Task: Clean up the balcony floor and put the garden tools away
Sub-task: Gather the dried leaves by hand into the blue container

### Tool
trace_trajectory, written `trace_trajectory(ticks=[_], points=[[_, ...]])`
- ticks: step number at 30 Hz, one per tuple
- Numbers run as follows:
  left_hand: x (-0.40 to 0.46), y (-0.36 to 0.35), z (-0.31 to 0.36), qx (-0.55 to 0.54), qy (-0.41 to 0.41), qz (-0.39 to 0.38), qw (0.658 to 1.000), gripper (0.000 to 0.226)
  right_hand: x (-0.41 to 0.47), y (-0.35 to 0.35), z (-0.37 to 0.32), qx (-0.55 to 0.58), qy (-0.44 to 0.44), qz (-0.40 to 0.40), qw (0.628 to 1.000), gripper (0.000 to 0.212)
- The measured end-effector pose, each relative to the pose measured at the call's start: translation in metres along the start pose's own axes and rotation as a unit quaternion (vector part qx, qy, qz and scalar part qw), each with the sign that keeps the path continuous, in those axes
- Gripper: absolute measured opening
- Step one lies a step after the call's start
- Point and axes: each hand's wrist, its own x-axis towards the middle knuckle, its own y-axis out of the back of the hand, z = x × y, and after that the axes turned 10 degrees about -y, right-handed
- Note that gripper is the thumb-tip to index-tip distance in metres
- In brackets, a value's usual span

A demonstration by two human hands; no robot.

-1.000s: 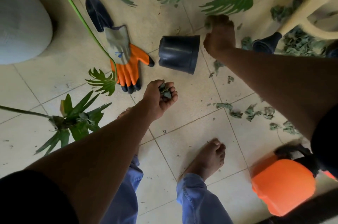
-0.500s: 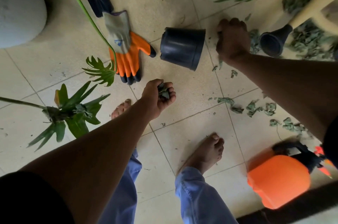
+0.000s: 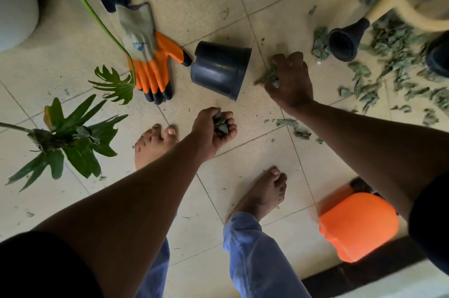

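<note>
Left hand point(image 3: 213, 130) cups leaves point(image 3: 221, 124); right hand point(image 3: 290, 81) grasps a clump point(image 3: 269, 76) beside the pot point(image 3: 220, 69).

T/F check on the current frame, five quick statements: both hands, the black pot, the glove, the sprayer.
1. The left hand holds leaf scraps. True.
2. The black pot stands upright. False: it lies on its side on the tiles.
3. The right hand is empty. False: its grip closes on leaf scraps by the pot.
4. The orange glove lies left of the pot. True.
5. The orange sprayer sits beside the glove. False: it is far off, at lower right.
</note>
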Motion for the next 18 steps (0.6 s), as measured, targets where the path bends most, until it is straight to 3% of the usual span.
trace_trajectory(ticks=[3,6,13,18], points=[[-0.002,0.001,-0.004,0.000,-0.004,0.005,1.000,0.027,-0.002,-0.007,-0.011,0.013,-0.003,0.031,0.999,0.035],[-0.004,0.004,-0.008,0.009,-0.002,0.009,1.000,0.029,-0.001,-0.013,-0.016,0.017,0.010,0.039,0.999,0.022],[-0.017,0.001,-0.016,0.019,-0.011,0.029,0.999,0.033,-0.017,-0.010,-0.006,0.132,-0.087,0.017,0.987,0.018],[-0.042,-0.014,-0.024,0.028,-0.027,0.047,0.998,0.038,-0.086,0.024,-0.019,0.245,-0.046,0.061,0.967,0.014]])
